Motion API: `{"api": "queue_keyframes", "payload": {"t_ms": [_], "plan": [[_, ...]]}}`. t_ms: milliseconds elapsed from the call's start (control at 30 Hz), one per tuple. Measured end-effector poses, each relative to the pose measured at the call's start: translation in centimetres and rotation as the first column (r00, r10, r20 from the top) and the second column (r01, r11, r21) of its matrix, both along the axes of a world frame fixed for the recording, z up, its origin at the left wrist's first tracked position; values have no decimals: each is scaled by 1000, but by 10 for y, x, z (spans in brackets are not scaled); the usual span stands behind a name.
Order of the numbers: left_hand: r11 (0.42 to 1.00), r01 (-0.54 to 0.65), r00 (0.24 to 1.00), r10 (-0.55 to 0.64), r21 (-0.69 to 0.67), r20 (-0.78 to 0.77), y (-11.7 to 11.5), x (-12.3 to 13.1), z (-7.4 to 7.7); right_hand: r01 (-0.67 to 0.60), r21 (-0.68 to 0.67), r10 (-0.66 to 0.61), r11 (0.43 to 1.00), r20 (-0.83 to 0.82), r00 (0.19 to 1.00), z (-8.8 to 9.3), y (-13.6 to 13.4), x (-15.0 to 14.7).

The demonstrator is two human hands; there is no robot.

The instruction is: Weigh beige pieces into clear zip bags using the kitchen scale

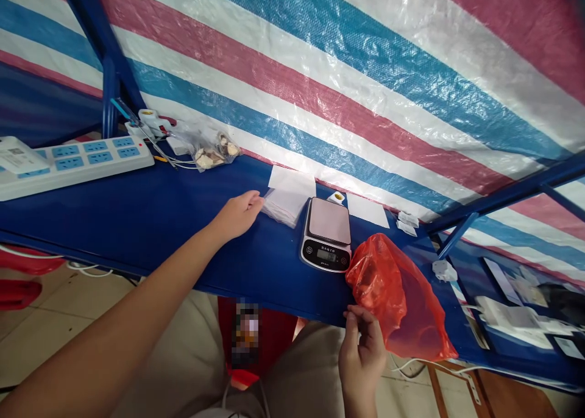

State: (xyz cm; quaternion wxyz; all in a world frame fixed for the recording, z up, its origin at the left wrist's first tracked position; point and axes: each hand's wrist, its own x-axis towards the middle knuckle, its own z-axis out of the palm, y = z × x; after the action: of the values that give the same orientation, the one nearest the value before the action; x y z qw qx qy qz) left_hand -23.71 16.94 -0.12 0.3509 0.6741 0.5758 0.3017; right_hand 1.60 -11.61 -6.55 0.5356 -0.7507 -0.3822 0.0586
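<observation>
At the left edge of a stack of clear plastic bags (284, 207) is my left hand (240, 214), its fingers drawn together. The fingertips meet the bags' edge; whether a bag is pinched between them is hidden. My right hand (364, 345) hangs by the table's front edge, fingers curled and thumb against the forefinger. What it holds, if anything, is too small to make out. Just beyond it lies a crumpled red plastic bag (395, 296), touching the digital scale (326, 232). The scale's plate is bare and its display is lit.
White papers (368, 209) lie along the back, near a tape roll (337, 197) and small white packets (407, 223). At left are a power strip (91, 156), scissors (155, 144) and a clear bag of pale chunks (217, 150). Blue frame bars (109, 95) and striped sheeting (292, 70) border the table.
</observation>
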Motion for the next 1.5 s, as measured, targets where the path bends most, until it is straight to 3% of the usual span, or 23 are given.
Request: {"api": "queue_keyframes", "payload": {"t_ms": [133, 467, 567, 667, 800, 933, 1000, 1133, 1233, 1333, 1500], "plan": [[995, 91, 996, -91, 41, 10, -8, 19, -4, -1, 3, 1, 1000, 28, 1000, -2, -1, 0], [999, -40, 999, 40, 9, 5, 19, 2, 11, -36, 34, 34, 999, 54, 998, -3, -2, 1], [986, -132, 991, 130, 98, 22, 21, -17, 9, -64, 56, 58, 996, 91, 994, 3, -7, -1], [942, -293, 955, 298, 163, -8, 13, -37, 5, -55, 63, 34, 996, 297, 954, 16, -15, -2], [857, -437, 899, 428, 274, 95, -4, -45, 1, 88, 104, -130, 991, 541, 831, 41, -21, -4], [870, -387, 920, 342, 304, 191, -10, -36, -3, 389, 60, -357, 919, 546, 758, 53, -19, -5], [878, -361, 931, 319, 314, 178, -7, -34, -4, 447, 58, -402, 892, 551, 731, 53, -17, -5], [883, -352, 927, 283, 312, 245, 1, -38, -7, 381, 85, -354, 921, 592, 724, 48, -13, -3], [905, -312, 923, 217, 289, 318, 1, -43, -10, 196, 86, -210, 977, 551, 807, 44, -8, 3], [921, -288, 915, 186, 261, 357, 1, -47, -12, 19, 139, -83, 990, 470, 879, 43, -3, 9], [893, -402, 860, 292, 201, 418, 28, -78, 2, -53, 190, -63, 980, 555, 830, 53, 0, 4]]}}
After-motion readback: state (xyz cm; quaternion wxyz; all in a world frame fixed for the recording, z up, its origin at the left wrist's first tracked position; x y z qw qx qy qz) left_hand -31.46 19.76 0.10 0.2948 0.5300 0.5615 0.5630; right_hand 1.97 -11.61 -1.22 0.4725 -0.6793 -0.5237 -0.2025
